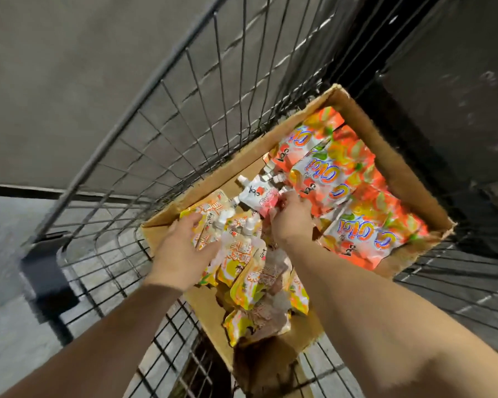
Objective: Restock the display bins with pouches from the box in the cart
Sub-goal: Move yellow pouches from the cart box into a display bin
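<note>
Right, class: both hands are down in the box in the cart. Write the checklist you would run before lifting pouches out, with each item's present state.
1. Cardboard box sits inside the wire cart: ok.
2. Left hand on the yellow pouches: ok.
3. Right hand at the white-and-pink pouch: ok.
4. Right hand's grip firm: cannot tell, fingers hidden.
5. Orange pouches out of the way: ok.
6. Display bins ready: cannot tell, out of view.

Single head cam, wide-angle, looks steeply down and fwd, close over the box (391,170) in the wire cart (167,116); view tilted.
</note>
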`<control>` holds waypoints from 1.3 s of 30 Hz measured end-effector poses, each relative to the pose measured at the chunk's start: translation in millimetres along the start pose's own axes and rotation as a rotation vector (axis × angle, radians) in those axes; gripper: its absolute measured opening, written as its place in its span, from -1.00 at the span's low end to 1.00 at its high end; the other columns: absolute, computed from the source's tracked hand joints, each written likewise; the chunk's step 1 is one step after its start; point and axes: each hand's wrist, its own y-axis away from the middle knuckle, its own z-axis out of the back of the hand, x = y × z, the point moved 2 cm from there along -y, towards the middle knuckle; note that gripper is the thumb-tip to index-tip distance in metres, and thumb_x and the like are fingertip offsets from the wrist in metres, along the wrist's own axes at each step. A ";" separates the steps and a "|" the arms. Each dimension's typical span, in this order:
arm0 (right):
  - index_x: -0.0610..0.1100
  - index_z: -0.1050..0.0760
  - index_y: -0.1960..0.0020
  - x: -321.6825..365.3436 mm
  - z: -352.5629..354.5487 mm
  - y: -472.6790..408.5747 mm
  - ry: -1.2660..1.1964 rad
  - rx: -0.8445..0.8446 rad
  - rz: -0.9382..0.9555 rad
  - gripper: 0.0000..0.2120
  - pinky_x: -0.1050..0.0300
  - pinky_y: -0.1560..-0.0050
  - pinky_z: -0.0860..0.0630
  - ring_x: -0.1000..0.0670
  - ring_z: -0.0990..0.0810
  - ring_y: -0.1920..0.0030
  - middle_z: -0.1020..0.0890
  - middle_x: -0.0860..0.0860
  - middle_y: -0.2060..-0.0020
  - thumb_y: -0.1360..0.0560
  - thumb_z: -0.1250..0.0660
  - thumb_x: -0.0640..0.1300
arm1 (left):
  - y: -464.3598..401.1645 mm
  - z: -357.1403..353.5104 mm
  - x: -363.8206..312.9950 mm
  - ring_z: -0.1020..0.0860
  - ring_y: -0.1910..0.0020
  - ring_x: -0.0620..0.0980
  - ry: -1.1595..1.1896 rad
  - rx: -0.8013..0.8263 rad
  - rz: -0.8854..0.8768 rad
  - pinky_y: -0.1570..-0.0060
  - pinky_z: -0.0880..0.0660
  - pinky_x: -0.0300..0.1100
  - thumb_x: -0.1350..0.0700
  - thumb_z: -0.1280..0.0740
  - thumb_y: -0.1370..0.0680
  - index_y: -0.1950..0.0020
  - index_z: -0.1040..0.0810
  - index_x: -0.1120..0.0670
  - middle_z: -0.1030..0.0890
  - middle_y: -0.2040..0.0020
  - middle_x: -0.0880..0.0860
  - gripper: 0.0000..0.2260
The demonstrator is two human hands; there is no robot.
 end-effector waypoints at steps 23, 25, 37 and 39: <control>0.00 -0.47 -0.15 21.0 38.1 60.6 -0.595 0.119 0.019 -0.58 -0.09 -0.06 -0.60 -0.02 -0.66 0.06 -0.66 0.00 0.07 -0.35 -0.52 -0.15 | 2.0 6.3 -49.5 -0.55 -0.13 -0.02 0.395 0.130 0.071 -0.12 -0.49 -0.11 -0.04 -0.44 -0.49 -0.21 -0.54 0.01 -0.58 -0.16 -0.01 -0.67; -0.06 -0.45 -0.22 26.5 33.3 87.7 -0.645 0.227 0.056 -0.53 -0.03 -0.02 -0.62 -0.02 -0.65 0.07 -0.64 0.01 0.07 -0.38 -0.51 -0.21 | 9.2 5.7 -54.4 -0.59 0.08 -0.01 0.563 0.272 0.154 0.13 -0.50 -0.14 -0.07 -0.41 -0.51 -0.03 -0.58 -0.01 -0.64 -0.02 0.03 -0.82; -0.08 -0.23 -0.43 -36.4 -18.9 133.7 -0.191 0.072 -0.299 -0.24 -0.09 -0.18 -0.48 -0.18 -0.51 -0.22 -0.52 -0.10 -0.25 -0.38 -0.47 0.16 | 30.4 15.0 11.8 -0.65 -0.02 0.05 0.595 0.221 0.268 -0.13 -0.57 0.07 0.14 -0.46 -0.49 -0.14 -0.59 0.11 -0.69 -0.03 0.09 -0.76; -0.01 -0.14 -0.47 -39.2 -22.0 130.2 -0.125 0.115 -0.355 -0.15 -0.15 -0.26 -0.36 -0.22 -0.44 -0.30 -0.50 -0.09 -0.27 -0.35 -0.46 0.25 | 30.8 11.2 13.2 -0.65 0.06 0.02 0.583 0.226 0.253 0.07 -0.62 -0.13 0.16 -0.44 -0.51 -0.14 -0.59 0.13 -0.68 -0.01 0.09 -0.78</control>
